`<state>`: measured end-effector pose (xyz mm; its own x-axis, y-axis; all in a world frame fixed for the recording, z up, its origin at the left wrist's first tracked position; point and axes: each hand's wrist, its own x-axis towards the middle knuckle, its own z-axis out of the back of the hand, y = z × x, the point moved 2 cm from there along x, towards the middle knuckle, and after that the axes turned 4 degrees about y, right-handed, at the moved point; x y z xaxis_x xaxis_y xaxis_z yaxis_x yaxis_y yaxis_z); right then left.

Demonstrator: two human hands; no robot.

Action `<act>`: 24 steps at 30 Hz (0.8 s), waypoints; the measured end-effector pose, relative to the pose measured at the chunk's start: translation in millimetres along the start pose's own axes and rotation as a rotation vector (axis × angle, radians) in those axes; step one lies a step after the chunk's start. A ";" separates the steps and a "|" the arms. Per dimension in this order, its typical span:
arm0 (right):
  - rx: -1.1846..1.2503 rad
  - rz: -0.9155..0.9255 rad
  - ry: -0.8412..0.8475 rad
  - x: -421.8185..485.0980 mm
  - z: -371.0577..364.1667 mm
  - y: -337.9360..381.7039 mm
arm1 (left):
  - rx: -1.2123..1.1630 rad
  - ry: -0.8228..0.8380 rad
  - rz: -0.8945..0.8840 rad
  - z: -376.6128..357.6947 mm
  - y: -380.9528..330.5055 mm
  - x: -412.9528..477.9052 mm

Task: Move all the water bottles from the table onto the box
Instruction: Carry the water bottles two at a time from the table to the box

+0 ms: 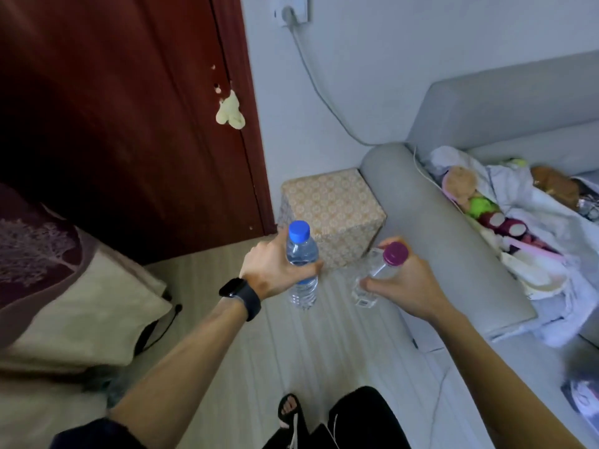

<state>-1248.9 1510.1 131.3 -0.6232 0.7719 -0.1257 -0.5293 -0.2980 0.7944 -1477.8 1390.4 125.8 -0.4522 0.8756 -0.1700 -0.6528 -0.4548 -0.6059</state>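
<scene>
The left hand (269,270) grips the blue-capped bottle (302,265) and the right hand (405,283) grips the purple-capped bottle (377,273), both held in the air just short of the patterned box (334,209). The box top lies bare, flanked closely by the sofa arm (431,222) and the door (129,124), with open floor (327,345) on its near side.

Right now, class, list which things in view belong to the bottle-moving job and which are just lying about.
Job: blue-cap bottle in left hand; purple-cap bottle in right hand; box.
Lying about: sofa; soft toys; door; cable; cushion.
</scene>
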 end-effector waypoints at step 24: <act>0.026 -0.291 0.222 376.3 37.5 -190.5 | -0.269 0.164 0.480 -174.8 -17.1 358.8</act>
<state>-1361.0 1878.4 -44.9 -0.5598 0.6808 -0.4724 -0.6897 -0.0668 0.7210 -1522.7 1740.8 -60.7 -0.5454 0.6051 -0.5801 -0.2102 -0.7686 -0.6042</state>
